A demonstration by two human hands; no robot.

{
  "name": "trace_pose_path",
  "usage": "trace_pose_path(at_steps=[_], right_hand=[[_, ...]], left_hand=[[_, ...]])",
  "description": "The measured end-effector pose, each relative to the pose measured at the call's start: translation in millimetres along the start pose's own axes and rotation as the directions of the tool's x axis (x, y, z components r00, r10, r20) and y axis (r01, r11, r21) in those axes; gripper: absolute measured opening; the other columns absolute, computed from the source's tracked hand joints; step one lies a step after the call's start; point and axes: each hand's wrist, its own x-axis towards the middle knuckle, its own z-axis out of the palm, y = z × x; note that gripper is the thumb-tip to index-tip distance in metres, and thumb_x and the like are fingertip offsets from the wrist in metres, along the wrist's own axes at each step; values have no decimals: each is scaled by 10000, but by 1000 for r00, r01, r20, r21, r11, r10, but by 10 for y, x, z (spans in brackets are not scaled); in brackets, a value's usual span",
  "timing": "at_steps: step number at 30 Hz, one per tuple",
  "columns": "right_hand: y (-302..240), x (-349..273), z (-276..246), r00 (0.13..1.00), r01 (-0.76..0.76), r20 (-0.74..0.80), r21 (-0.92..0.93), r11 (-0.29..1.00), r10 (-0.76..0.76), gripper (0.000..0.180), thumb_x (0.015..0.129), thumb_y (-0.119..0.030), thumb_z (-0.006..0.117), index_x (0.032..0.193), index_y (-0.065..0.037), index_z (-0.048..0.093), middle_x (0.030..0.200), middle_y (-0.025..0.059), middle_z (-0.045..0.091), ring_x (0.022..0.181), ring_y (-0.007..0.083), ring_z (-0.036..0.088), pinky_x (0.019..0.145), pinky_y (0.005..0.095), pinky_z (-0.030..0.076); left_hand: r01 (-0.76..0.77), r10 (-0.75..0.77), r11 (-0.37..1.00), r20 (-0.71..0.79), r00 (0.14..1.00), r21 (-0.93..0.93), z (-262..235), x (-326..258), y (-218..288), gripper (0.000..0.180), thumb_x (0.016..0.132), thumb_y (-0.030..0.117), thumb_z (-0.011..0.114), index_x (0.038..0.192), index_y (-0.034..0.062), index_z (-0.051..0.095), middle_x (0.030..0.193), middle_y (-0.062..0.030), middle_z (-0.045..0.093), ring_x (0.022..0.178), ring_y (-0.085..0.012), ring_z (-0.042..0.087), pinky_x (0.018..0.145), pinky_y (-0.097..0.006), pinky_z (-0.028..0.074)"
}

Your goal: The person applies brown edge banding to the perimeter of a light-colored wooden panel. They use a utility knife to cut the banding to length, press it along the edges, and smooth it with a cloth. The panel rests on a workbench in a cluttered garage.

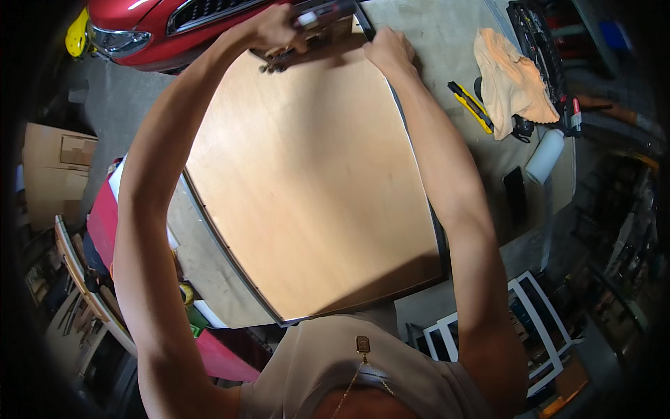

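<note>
Item: large plywood panel [307,188], lying flat on the counter [447,42], reaching from the person's chest to the far edge. Left hand [276,28]: grip closed around a dark hand tool [314,31] set at the panel's far edge. Right hand [389,50]: fingers bent, pressing on the panel's far right corner, holding nothing. Nearby, right: yellow utility knife [471,106], orange cloth [513,84], white bottle [544,155], black phone [515,195]. Beyond: red car [150,28].
</note>
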Motion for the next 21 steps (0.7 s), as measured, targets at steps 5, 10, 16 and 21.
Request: trace_pose_path(at_steps=[5, 10, 16, 21], right_hand=[[274, -681, 32, 992, -31, 123, -90, 995, 42, 266, 783, -117, 681, 1034, -36, 711, 1088, 199, 692, 1075, 379, 651, 910, 444, 527], [291, -615, -70, 998, -47, 41, -93, 995, 51, 304, 741, -138, 720, 1029, -40, 718, 1041, 196, 704, 1032, 345, 673, 886, 414, 539], [377, -623, 16, 999, 12, 44, -63, 998, -9, 293, 723, -143, 735, 996, -36, 725, 993, 197, 711, 998, 345, 682, 854, 410, 548], [448, -634, 84, 997, 66, -31, 11, 998, -65, 247, 675, -102, 709, 893, 13, 690, 942, 255, 685, 966, 412, 662, 851, 458, 531]], left_hand=[[-33, 40, 994, 60, 997, -105, 192, -445, 298, 475, 625, 215, 775, 1024, -14, 655, 765, -142, 686, 742, -226, 668, 726, -357, 532], [-6, 15, 998, 142, 990, -68, 238, -188, 678, 500, 602, 211, 769, 1036, -10, 658, 788, -158, 689, 739, -251, 669, 750, -363, 544], [50, -51, 999, 59, 997, 20, 346, -70, 617, 598, 588, 220, 747, 1104, -63, 643, 858, -189, 694, 754, -281, 667, 772, -358, 541], [8, -9, 998, 13, 1000, 63, 397, -36, 531, 578, 596, 223, 743, 1077, -81, 646, 830, -197, 689, 722, -280, 666, 747, -365, 544]])
